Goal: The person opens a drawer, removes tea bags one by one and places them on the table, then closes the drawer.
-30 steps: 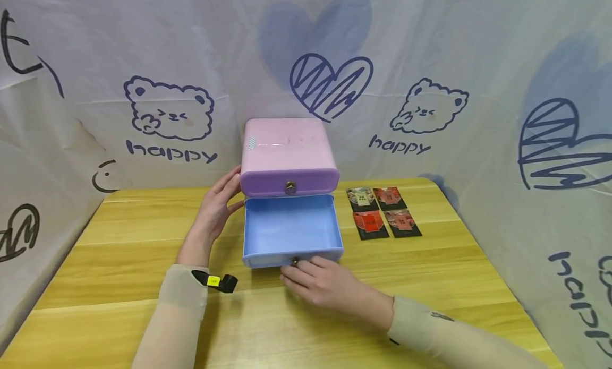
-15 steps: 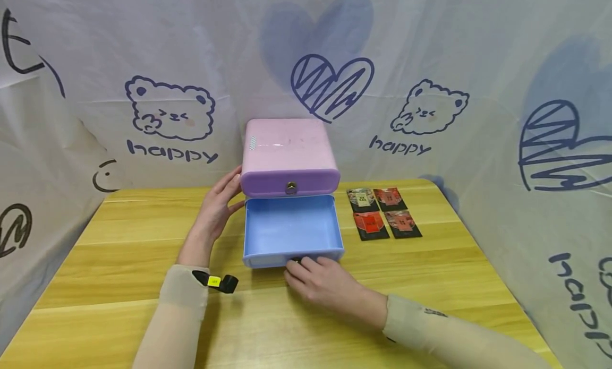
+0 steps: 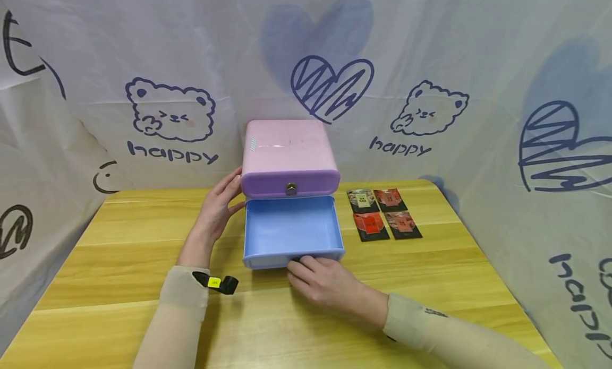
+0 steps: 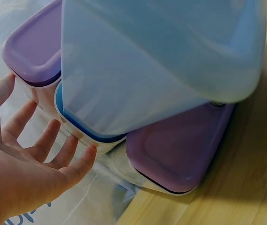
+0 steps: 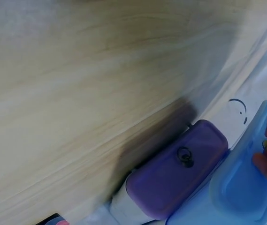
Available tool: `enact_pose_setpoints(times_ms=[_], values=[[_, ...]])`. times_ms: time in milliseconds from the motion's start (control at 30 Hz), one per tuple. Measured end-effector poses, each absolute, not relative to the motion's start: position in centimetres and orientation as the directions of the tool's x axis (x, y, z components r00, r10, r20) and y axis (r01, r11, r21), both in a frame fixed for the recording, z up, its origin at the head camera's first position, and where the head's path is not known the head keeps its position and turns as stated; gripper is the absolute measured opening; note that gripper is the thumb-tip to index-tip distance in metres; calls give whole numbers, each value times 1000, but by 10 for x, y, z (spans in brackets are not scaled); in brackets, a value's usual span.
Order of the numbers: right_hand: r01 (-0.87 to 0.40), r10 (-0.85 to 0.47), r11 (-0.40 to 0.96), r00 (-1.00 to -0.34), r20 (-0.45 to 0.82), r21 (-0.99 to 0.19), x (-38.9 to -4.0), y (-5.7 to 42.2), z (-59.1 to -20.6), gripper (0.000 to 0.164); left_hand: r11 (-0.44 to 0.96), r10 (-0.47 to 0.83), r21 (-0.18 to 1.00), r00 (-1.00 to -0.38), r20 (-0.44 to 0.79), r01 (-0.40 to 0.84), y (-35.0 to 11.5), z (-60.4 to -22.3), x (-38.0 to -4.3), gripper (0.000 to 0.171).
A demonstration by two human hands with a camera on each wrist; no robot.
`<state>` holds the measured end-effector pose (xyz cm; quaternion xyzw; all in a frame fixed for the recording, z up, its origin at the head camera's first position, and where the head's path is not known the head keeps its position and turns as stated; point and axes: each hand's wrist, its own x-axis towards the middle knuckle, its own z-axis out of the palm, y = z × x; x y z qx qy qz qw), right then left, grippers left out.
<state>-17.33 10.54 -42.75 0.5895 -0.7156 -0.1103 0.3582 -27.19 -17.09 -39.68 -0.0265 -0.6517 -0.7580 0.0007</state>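
A small pink cabinet (image 3: 289, 146) stands at the back of the table, with a purple top drawer (image 3: 268, 184) pushed in. Below it the blue drawer (image 3: 291, 225) is pulled far out, its inside bare. My right hand (image 3: 330, 284) pinches the drawer's knob (image 5: 266, 144) at the front; in the head view the fingers cover that knob. Against the cabinet's left side rests my left hand (image 3: 215, 209), its fingers (image 4: 44, 140) spread and touching the wall. Another purple drawer (image 4: 180, 145), at the bottom, shows pushed in.
To the cabinet's right lie several small black and red packets (image 3: 384, 214) on the wooden table (image 3: 129, 284). Printed white cloth (image 3: 186, 56) hangs close behind the cabinet and along both sides. A black strap mount (image 3: 215, 282) sits on the left wrist.
My right hand has shifted slightly to the right, and its fingers now cover the knob. The blue drawer and my left hand look unmoved.
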Motion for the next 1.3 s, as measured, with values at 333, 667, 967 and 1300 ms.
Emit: enact_pose_setpoints(times_ms=[333,667,967,1300], values=[[-808,-874,272,20,486,522,-183,102,-427,35,-182,41,982,-997,63,54,-171,-398,-272,54],[-788,-839,320,22,544,526,-190,99,-416,26,-175,39,984,-998,41,33,-172,-400,-273,55],[-797,-838,346,-25,544,495,-201,99,-412,27,-172,46,985,-998,44,35,-172,-398,-274,55],[-806,-830,362,-51,555,468,-217,98,-413,25,-175,48,984,-998,39,30,-172,-396,-272,54]])
